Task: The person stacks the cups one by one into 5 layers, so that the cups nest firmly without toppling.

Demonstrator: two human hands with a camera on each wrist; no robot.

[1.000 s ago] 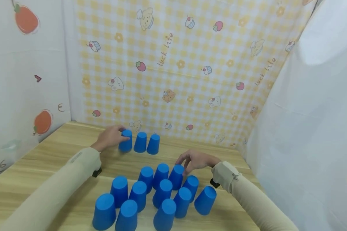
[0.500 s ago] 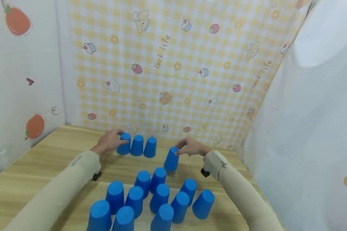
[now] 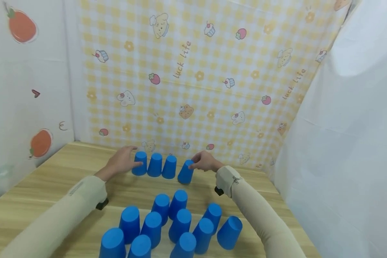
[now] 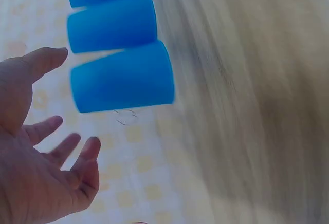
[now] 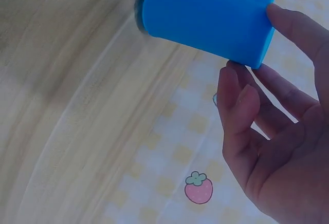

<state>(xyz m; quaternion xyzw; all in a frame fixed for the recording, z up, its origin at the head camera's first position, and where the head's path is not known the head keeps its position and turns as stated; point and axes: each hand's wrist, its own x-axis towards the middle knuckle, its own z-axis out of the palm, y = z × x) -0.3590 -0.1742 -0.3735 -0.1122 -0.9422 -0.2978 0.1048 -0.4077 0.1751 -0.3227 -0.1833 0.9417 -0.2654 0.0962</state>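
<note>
Upside-down blue cups stand in a row at the back of the table. My right hand (image 3: pixel 206 161) pinches the base of the rightmost cup (image 3: pixel 184 175) in that row between thumb and fingers, as the right wrist view of this cup (image 5: pixel 205 18) also shows. It stands slightly tilted beside its neighbour (image 3: pixel 169 167). At the row's other end, my left hand (image 3: pixel 122 161) is beside the leftmost cup (image 3: pixel 140 165). In the left wrist view its fingers (image 4: pixel 90 152) are spread and apart from that cup (image 4: pixel 123 80), holding nothing.
Several more upside-down blue cups, one of them a front cup (image 3: pixel 112 243), form a loose cluster nearer me on the wooden table (image 3: pixel 51 190). A yellow checked cloth (image 3: pixel 193 93) hangs behind the row. White sheets (image 3: pixel 345 143) hang at both sides.
My right hand has taken a cup from the cluster and carried it back and left to the row's right end. The left hand has let go of the leftmost cup and drawn slightly away.
</note>
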